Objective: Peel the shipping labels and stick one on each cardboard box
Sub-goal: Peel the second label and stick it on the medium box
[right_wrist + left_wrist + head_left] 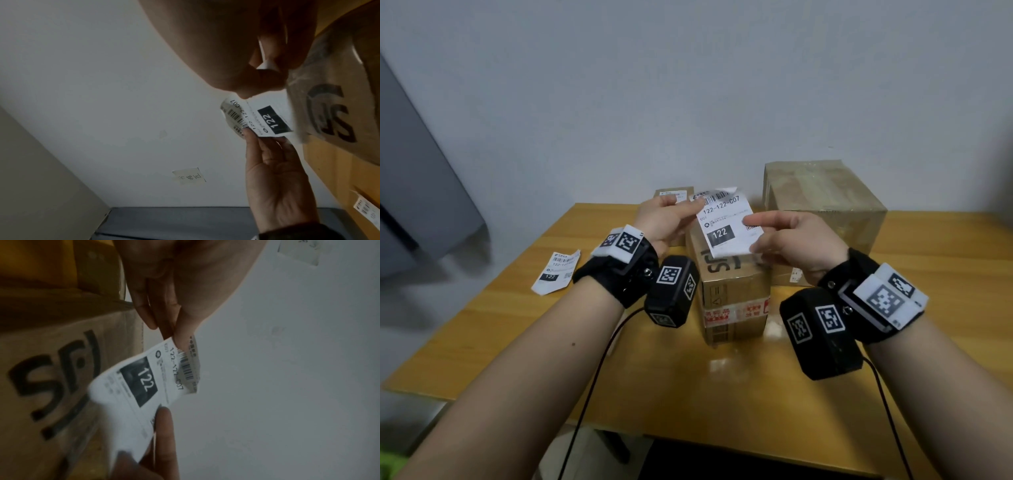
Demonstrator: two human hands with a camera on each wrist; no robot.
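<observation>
A white shipping label (726,222) printed "122" hangs in the air above a cardboard box marked "SF" (732,294). My left hand (671,219) pinches the label's top left corner, where the barcode strip (188,368) curls away from the sheet. My right hand (787,236) pinches the label's right edge (265,112). A large taped box (822,202) stands at the back right. A small box (674,195) behind my left hand carries a label on its top. Another label (556,272) lies flat on the table to the left.
The wooden table (688,383) runs to its front edge near me. A grey panel (417,192) leans at the far left. A pale wall (688,85) rises right behind the boxes, with a small paper note (189,177) stuck to it.
</observation>
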